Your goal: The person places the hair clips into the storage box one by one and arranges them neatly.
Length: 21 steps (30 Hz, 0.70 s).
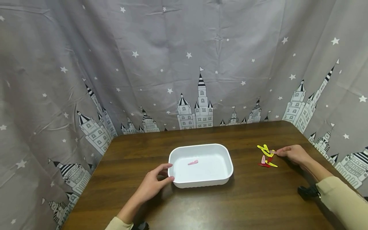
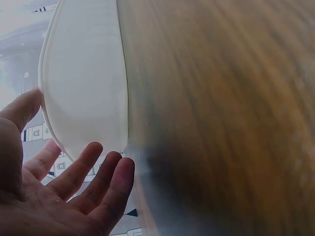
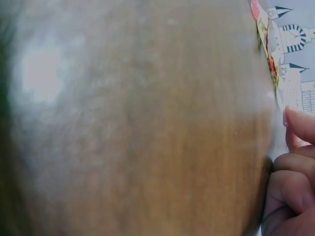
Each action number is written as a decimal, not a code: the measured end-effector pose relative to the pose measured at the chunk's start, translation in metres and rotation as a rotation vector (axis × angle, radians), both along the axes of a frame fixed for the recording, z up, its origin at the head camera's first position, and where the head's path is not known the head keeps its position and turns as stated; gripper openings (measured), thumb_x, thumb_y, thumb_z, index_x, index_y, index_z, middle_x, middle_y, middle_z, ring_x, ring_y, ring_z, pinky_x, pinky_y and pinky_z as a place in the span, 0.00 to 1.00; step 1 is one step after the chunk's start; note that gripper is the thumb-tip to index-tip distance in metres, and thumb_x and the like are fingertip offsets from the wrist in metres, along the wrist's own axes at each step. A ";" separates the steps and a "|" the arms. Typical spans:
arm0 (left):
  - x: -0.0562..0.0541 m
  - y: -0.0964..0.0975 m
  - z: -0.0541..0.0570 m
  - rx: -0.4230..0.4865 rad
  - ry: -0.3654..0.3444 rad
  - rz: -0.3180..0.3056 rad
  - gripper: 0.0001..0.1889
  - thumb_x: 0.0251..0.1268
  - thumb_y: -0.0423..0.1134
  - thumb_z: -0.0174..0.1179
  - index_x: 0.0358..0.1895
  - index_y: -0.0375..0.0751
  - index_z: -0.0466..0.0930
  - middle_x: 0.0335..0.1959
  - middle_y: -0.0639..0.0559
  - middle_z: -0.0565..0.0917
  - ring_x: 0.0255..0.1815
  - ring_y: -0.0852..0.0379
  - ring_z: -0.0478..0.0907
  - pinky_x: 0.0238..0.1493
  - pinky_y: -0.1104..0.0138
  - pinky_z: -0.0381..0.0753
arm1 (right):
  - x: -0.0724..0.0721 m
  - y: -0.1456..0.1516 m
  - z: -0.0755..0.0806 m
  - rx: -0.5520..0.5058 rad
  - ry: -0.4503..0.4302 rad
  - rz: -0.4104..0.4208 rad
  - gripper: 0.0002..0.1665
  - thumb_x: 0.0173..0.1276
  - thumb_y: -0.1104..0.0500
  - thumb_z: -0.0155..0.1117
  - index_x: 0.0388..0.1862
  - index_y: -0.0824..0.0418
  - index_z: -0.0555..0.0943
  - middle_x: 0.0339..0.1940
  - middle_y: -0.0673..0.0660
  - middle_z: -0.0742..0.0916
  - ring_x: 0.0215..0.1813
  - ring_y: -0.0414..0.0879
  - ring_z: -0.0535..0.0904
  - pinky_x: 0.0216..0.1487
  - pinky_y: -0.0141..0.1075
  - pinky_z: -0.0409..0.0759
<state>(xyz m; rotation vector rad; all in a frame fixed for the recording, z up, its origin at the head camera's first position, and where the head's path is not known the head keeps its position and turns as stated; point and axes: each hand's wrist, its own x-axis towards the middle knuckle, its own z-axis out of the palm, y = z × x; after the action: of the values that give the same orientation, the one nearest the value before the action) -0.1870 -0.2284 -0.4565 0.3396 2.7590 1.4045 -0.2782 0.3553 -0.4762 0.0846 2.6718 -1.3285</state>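
A white plastic basin [image 1: 201, 183] stands mid-table with one pink hair clip [image 1: 193, 162] lying on its floor. At the basin's left end is my left hand [image 1: 154, 180], its thumb and forefinger touching the rim; in the left wrist view the other fingers [image 2: 81, 169] spread loosely beside the wall. My right hand [image 1: 294, 155] is over a small pile on the right, pinching a pink hair clip [image 1: 273, 152] between thumb and forefinger. Below and beside it lie several yellow hair clips [image 1: 263, 148], a pink clip [image 1: 263, 159] and red clips [image 1: 264, 165].
The brown wooden table [image 1: 230, 207] reaches back to a grey curtain [image 1: 184, 48] printed with stars and castles. Dark wrist straps show under both sleeves, the right one [image 1: 308, 192] close to the tabletop.
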 end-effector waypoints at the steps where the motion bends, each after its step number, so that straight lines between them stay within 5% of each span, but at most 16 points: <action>1: 0.000 0.000 0.000 0.002 -0.002 -0.001 0.26 0.63 0.44 0.71 0.64 0.47 0.77 0.45 0.48 0.86 0.47 0.52 0.83 0.52 0.54 0.81 | 0.000 0.000 0.000 0.000 -0.003 0.001 0.22 0.71 0.55 0.64 0.50 0.74 0.83 0.28 0.47 0.84 0.15 0.38 0.62 0.18 0.35 0.66; 16: 0.001 0.001 0.001 0.012 -0.002 0.002 0.25 0.63 0.43 0.70 0.63 0.46 0.78 0.46 0.46 0.86 0.48 0.52 0.83 0.53 0.52 0.81 | 0.001 -0.002 0.009 -0.026 -0.023 0.005 0.26 0.73 0.52 0.63 0.54 0.76 0.80 0.19 0.45 0.75 0.16 0.39 0.64 0.19 0.35 0.66; 21: 0.001 0.001 0.000 0.015 0.007 -0.004 0.25 0.64 0.43 0.70 0.63 0.46 0.78 0.46 0.46 0.86 0.48 0.51 0.83 0.54 0.50 0.80 | -0.001 -0.002 0.015 0.038 0.029 0.033 0.27 0.74 0.51 0.63 0.52 0.76 0.82 0.30 0.54 0.85 0.28 0.39 0.71 0.28 0.33 0.70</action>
<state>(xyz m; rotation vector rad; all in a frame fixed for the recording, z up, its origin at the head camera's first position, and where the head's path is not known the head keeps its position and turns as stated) -0.1860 -0.2273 -0.4561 0.3513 2.7525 1.4266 -0.2796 0.3533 -0.4609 0.0265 2.7105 -1.2791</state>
